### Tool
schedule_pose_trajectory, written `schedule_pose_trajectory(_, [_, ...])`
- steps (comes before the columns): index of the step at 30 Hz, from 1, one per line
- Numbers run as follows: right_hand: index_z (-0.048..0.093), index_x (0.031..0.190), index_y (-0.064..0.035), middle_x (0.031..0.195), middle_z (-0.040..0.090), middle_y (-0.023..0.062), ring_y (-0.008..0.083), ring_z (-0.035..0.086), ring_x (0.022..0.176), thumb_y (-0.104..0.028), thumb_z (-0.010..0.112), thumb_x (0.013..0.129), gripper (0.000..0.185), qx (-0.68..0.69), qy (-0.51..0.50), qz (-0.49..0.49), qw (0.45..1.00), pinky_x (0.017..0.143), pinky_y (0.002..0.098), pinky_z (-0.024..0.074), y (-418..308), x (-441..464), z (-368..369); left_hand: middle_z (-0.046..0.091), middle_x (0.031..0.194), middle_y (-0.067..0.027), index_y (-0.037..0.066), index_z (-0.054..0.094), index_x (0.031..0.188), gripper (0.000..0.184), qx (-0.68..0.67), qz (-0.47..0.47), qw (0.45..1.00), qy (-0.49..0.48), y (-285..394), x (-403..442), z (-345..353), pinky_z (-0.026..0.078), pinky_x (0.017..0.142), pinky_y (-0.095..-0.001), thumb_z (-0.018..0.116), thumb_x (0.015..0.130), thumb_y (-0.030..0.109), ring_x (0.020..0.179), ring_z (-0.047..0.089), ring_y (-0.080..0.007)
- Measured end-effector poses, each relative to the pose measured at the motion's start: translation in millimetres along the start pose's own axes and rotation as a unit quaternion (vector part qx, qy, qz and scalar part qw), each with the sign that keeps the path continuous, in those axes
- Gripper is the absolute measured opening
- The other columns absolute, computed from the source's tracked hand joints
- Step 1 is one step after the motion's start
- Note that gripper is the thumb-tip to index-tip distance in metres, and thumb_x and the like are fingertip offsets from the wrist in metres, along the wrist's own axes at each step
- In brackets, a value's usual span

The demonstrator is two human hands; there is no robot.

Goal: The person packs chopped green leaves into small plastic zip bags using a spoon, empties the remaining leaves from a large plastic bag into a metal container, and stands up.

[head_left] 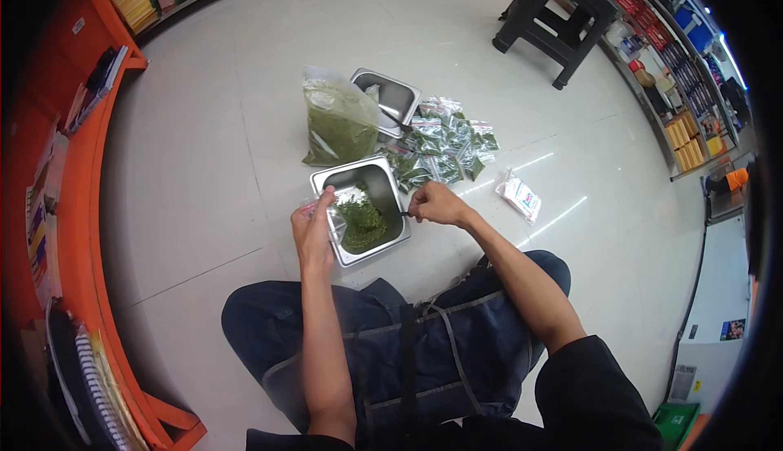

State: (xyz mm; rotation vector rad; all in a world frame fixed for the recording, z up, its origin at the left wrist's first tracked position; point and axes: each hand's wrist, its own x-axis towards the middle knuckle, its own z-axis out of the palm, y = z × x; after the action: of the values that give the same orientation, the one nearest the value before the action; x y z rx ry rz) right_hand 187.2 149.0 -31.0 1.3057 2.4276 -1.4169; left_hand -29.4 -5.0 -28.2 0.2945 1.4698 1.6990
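A steel pan (397, 249) on the floor in front of me holds crumbled dried green herb (363, 227), with a white patch at its far left. At its left wall, my left hand (312, 235) pinches a small clear plastic bag (338, 227), which hangs partly over the pan. By the right rim, my right hand (440, 205) is closed on a thin utensil with a dark handle (404, 214); its working end cannot be made out. Just beyond stands a large clear bag (338, 125) of the same green herb.
A second steel pan (382, 84) with a utensil in it sits behind the large bag. Several filled zip bags (444, 145) lie heaped to its right. A pack of empty bags (519, 196) is farther right. A dark stool (563, 19) and orange shelf (81, 206) flank the floor.
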Motion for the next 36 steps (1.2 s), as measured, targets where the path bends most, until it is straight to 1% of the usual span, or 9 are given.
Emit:
schedule_pose_trajectory(2, [0.075,0.081,0.0018,0.068,0.071,0.0105,0.0159,0.068,0.064,-0.020,0.064,0.076,0.025,-0.012,-0.029,-0.100,0.994,0.060,0.0316,0.0525,23.4,12.2,2.6,0.065,0.084,-0.0067,-0.004,0.068,0.089,0.029,-0.040,0.014,0.999,0.029,-9.0,5.5,0.6,0.046,0.073,-0.0277,0.079,0.083,0.023,0.079,0.059,-0.0136])
schedule_pose_trajectory(7, [0.075,0.073,0.0003,0.067,0.068,0.0155,0.0295,0.067,0.064,-0.031,0.068,0.067,0.032,-0.080,0.050,-0.114,0.989,0.065,0.0442,0.0531,51.7,42.6,25.2,0.068,0.104,-0.0154,-0.007,0.067,0.109,0.033,-0.085,-0.015,0.995,-0.042,0.6,8.1,5.5,0.057,0.075,-0.0359,0.070,0.089,0.020,0.088,0.068,-0.0229])
schedule_pose_trajectory(11, [0.077,0.077,-0.0095,0.070,0.072,0.0064,0.0227,0.070,0.072,-0.023,0.062,0.068,0.022,-0.062,0.030,-0.059,0.996,0.066,0.0398,0.0538,30.4,27.7,12.5,0.067,0.105,-0.0163,-0.006,0.067,0.106,0.038,-0.040,-0.030,0.996,-0.080,-13.3,28.0,-10.3,0.055,0.083,-0.0388,0.071,0.089,0.028,0.093,0.066,-0.0240])
schedule_pose_trajectory(15, [0.076,0.072,-0.0089,0.067,0.071,0.0047,0.0246,0.070,0.078,-0.019,0.059,0.070,0.019,-0.071,0.031,-0.026,0.997,0.080,0.0530,0.0479,22.9,23.5,19.0,0.063,0.098,-0.0106,-0.004,0.063,0.100,0.038,0.019,0.007,1.000,-0.016,-22.9,34.6,-16.1,0.053,0.080,-0.0361,0.070,0.089,0.032,0.090,0.063,-0.0218])
schedule_pose_trajectory(16, [0.074,0.070,-0.0071,0.068,0.070,0.0086,0.0297,0.069,0.082,-0.018,0.060,0.069,0.017,-0.037,0.019,-0.022,0.999,0.084,0.0596,0.0424,21.7,22.8,18.5,0.061,0.097,-0.0099,-0.003,0.061,0.099,0.039,0.015,0.001,1.000,-0.027,-21.5,34.1,-16.7,0.052,0.080,-0.0363,0.071,0.089,0.033,0.090,0.062,-0.0217])
schedule_pose_trajectory(22, [0.072,0.072,-0.0027,0.079,0.069,0.0204,0.0395,0.066,0.086,-0.017,0.063,0.067,0.018,-0.025,0.047,-0.035,0.998,0.083,0.0625,0.0411,27.4,31.0,26.8,0.057,0.102,-0.0110,-0.004,0.059,0.103,0.044,0.021,0.000,0.999,-0.034,-29.8,43.1,-23.0,0.051,0.083,-0.0384,0.072,0.088,0.035,0.095,0.060,-0.0231])
schedule_pose_trajectory(32, [0.070,0.071,-0.0011,0.083,0.068,0.0217,0.0408,0.065,0.091,-0.015,0.060,0.068,0.017,-0.049,0.074,-0.022,0.996,0.086,0.0633,0.0395,25.7,30.5,28.7,0.056,0.107,-0.0112,-0.003,0.058,0.102,0.046,0.060,-0.001,0.998,0.000,-34.5,48.6,-29.4,0.048,0.088,-0.0405,0.073,0.087,0.038,0.101,0.057,-0.0228])
schedule_pose_trajectory(34, [0.073,0.078,-0.0009,0.095,0.070,0.0257,0.0437,0.063,0.107,-0.018,0.064,0.069,0.021,-0.026,0.046,-0.005,0.999,0.101,0.0707,0.0299,24.0,30.4,25.5,0.057,0.107,-0.0113,-0.002,0.059,0.102,0.046,0.057,0.001,0.998,0.001,-32.1,45.9,-27.3,0.048,0.088,-0.0408,0.073,0.087,0.038,0.101,0.057,-0.0226])
schedule_pose_trajectory(36, [0.073,0.078,-0.0008,0.095,0.070,0.0256,0.0440,0.063,0.107,-0.018,0.064,0.069,0.021,-0.024,0.052,-0.006,0.998,0.101,0.0708,0.0299,22.8,29.1,25.5,0.059,0.105,-0.0114,-0.003,0.060,0.101,0.047,0.047,-0.037,0.998,-0.030,-25.5,41.4,-24.9,0.047,0.088,-0.0413,0.073,0.086,0.040,0.099,0.057,-0.0230])
